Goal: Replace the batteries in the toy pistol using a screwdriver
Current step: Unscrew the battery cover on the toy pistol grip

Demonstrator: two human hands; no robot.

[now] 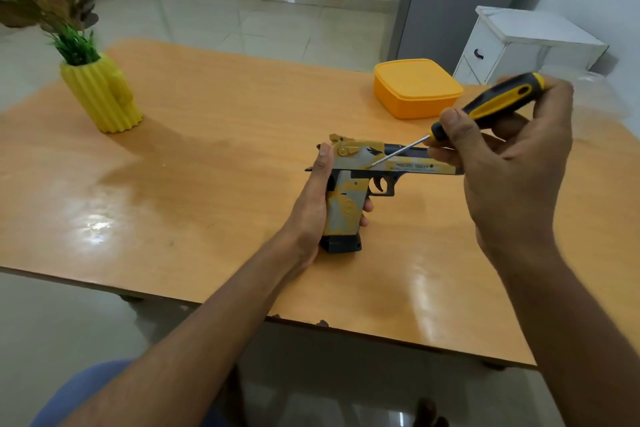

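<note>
A yellow and grey toy pistol (349, 198) with a black magazine base stands upright over the orange table (207, 149), barrel pointing right. My left hand (313, 208) is wrapped around its grip from the left, thumb up near the hammer. My right hand (512, 163) holds a black and yellow screwdriver (491, 104) by the handle, slanted down to the left. Its thin metal tip touches the pistol's side just above the trigger. My right fingers hide the front of the barrel.
A shut orange plastic box (415, 87) sits at the table's far right. A yellow ribbed vase (102, 94) with dried flowers stands at the far left. A white cabinet (519, 45) is beyond the table on the right. The near table edge runs below my forearms.
</note>
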